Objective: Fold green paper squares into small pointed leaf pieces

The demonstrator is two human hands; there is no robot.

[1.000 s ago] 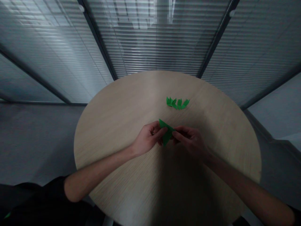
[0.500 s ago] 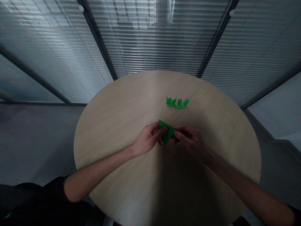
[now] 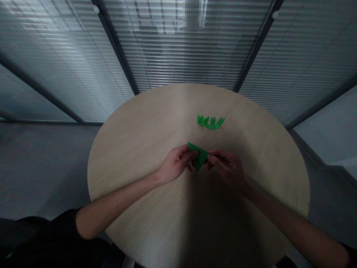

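place: office meeting room | glass partitions with blinds | round table

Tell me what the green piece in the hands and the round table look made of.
Green piece: probably thin paper, matte; it holds sharp creases and a pointed tip. Table: pale wood-look top, matte, with fine straight grain lines; veneer or laminate, I cannot tell which.

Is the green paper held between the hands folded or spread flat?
Folded: the green paper forms a small pointed triangle with two angled faces, pinched by the left hand and right hand.
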